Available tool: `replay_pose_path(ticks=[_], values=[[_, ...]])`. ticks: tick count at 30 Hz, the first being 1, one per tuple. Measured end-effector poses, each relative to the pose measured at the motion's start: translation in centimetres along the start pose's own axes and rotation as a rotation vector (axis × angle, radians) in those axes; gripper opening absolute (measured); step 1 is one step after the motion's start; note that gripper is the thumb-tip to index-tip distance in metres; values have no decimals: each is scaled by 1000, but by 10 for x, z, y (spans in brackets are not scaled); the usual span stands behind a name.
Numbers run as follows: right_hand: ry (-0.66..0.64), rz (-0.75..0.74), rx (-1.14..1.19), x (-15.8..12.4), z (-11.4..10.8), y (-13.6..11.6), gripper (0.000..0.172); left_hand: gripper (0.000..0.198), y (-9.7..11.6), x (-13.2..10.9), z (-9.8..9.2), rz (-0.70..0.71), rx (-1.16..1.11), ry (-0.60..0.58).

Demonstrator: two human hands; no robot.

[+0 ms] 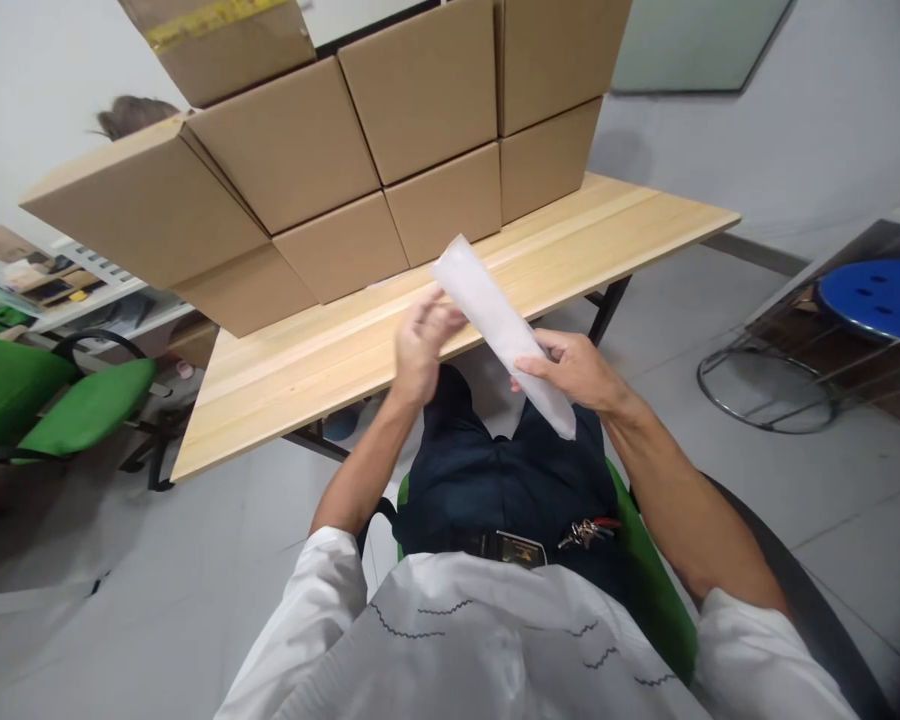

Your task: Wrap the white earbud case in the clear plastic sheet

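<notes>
A long, flat white package (487, 315), apparently wrapped in thin foam or plastic, slants above my lap and the table's near edge. My right hand (562, 368) grips its lower part, thumb on top and fingers underneath. To the left of the package is my left hand (426, 345), slightly blurred, its fingers apart and reaching toward the upper half. Whether those fingertips touch the wrapping I cannot tell. What lies inside the wrapping is hidden.
Stacked cardboard boxes (420, 95) line the back of the wooden table (285, 380). A green chair (90, 400) stands at left, a blue round stool (881, 300) at right. Behind the boxes, the top of another person's head (135, 115) shows. Keys (589, 532) hang at my waist.
</notes>
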State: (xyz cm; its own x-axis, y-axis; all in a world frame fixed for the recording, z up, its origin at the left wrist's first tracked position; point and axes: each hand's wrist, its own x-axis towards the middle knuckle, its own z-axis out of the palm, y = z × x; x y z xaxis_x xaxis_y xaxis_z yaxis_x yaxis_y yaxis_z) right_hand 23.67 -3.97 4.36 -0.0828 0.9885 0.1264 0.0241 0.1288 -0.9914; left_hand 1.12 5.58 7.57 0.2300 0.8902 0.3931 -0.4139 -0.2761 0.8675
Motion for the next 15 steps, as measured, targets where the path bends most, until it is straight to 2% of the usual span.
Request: replay_pose_path(ticks=[3,5,8,15], values=[[16,-61,38,3,8,2,63,67,-34,-32,32,-301,-45,-184],[11,-104,18,5,9,7,59,64,-44,-45,43,-418,-81,-221],[7,-124,-50,6,9,15,55,69,-43,-49,48,-479,-150,-200],[-6,-131,-152,8,11,20,47,78,-38,-44,42,-516,-158,-166]])
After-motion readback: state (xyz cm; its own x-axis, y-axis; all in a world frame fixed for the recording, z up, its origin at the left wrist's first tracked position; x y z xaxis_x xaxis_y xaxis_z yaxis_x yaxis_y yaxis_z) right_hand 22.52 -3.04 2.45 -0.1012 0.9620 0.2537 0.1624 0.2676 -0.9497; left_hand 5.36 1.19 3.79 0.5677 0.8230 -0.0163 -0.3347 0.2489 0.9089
